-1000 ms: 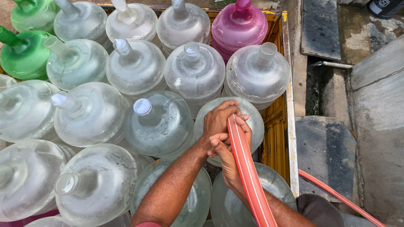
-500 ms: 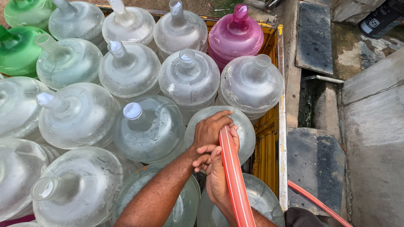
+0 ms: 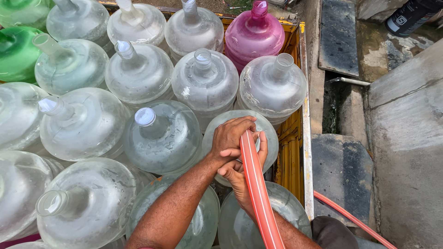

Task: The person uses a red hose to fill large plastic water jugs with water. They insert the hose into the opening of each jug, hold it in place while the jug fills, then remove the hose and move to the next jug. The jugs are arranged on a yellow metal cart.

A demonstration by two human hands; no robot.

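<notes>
Nothing has shifted: both hands (image 3: 237,150) clasp the orange hose (image 3: 258,198) atop a clear jug (image 3: 272,138).

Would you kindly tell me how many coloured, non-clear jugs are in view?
3: a pink jug in the back row by the yellow rail, a green jug at the left edge, and another green jug at the top-left corner, partly cut off. More may sit outside the picture.

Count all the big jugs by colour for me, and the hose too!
Clear jugs: 15
Green jugs: 2
Pink jug: 1
Orange hose: 1
Total: 19, not counting slivers cut off at the bottom edge.
</notes>
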